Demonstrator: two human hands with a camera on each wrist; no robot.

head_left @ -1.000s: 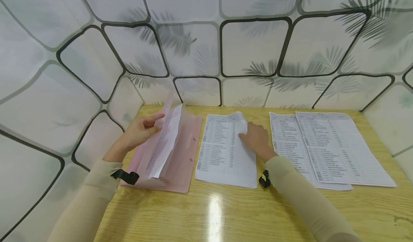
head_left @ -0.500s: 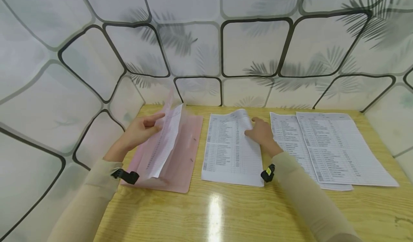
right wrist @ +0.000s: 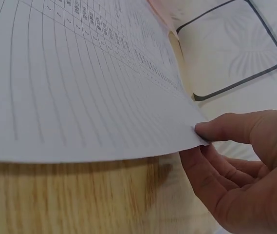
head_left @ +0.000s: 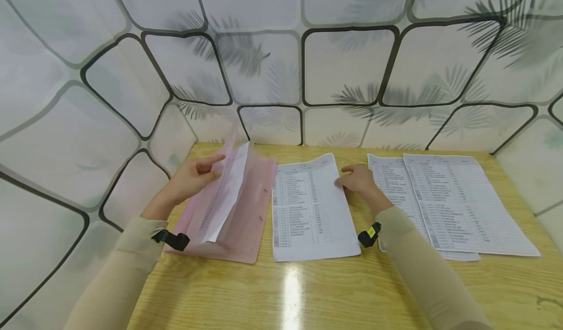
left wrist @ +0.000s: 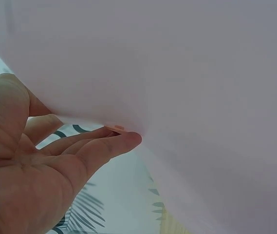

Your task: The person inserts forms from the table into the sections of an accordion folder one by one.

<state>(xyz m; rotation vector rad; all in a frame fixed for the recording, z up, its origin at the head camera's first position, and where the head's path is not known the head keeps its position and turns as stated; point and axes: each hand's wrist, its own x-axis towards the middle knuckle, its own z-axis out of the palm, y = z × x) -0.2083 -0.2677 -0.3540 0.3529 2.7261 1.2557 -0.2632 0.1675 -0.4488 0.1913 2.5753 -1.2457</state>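
Observation:
My left hand (head_left: 193,176) pinches the raised pink cover of a folder (head_left: 256,212) at its left edge. A printed sheet (head_left: 228,193) stands up inside the cover, leaning the same way. In the left wrist view the raised cover (left wrist: 201,87) fills most of the picture, its edge between thumb and fingers. Beside the folder, my right hand (head_left: 358,179) pinches the right edge of a printed list sheet (head_left: 303,212). The right wrist view shows that sheet (right wrist: 94,107) with its edge between thumb and fingers, raised over the wood there.
Two overlapping printed sheets (head_left: 470,208) lie on the table to the right of my right hand. Small metal prongs (head_left: 261,218) show on the folder's right side. A patterned wall (head_left: 347,66) closes off the back of the wooden table (head_left: 228,291).
The right hand has shifted slightly right with the loose sheet, which has turned a little, its left side now close to the folder. The left hand and folder stay as they were.

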